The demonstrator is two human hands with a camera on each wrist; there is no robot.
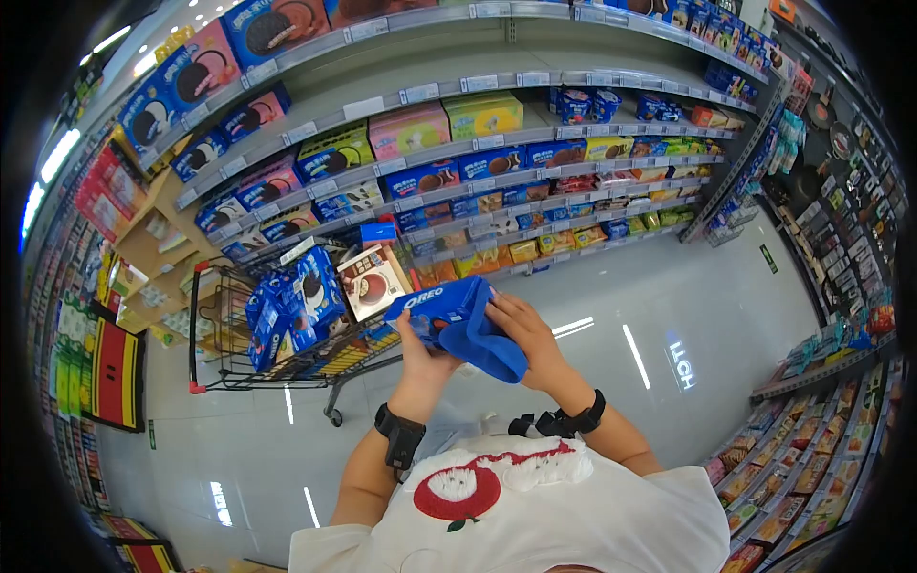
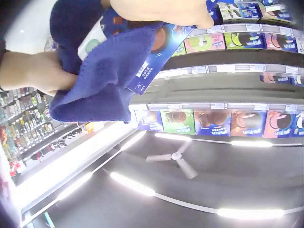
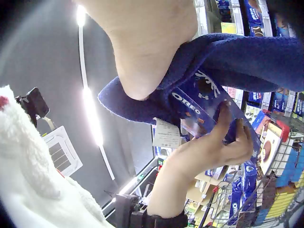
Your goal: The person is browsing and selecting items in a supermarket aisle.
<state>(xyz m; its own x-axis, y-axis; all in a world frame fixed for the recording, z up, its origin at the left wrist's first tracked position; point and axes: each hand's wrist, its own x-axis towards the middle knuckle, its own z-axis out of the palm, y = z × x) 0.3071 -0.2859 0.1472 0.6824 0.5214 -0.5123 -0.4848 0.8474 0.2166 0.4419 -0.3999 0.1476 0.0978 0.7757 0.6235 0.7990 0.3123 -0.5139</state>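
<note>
A blue Oreo box (image 1: 435, 310) is held up in front of the chest. My left hand (image 1: 427, 363) grips it at the left end, thumb on the near side; in the right wrist view the fingers of that left hand (image 3: 209, 152) spread over the box. A dark blue cloth (image 1: 487, 351) wraps the box's right end and hangs down in a fold. My right hand (image 1: 528, 334) holds the cloth against the box, fingers over the top edge. A white label (image 3: 166, 134) dangles from the cloth.
Left of the hands stands a wire shopping cart (image 1: 296, 384) with blue Oreo packs (image 1: 310, 291) and a white-and-brown box (image 1: 374, 283) inside. Ahead run store shelves (image 1: 382, 103) of boxed biscuits. More shelves (image 1: 802, 468) stand at the right, across the shiny floor (image 1: 611, 382).
</note>
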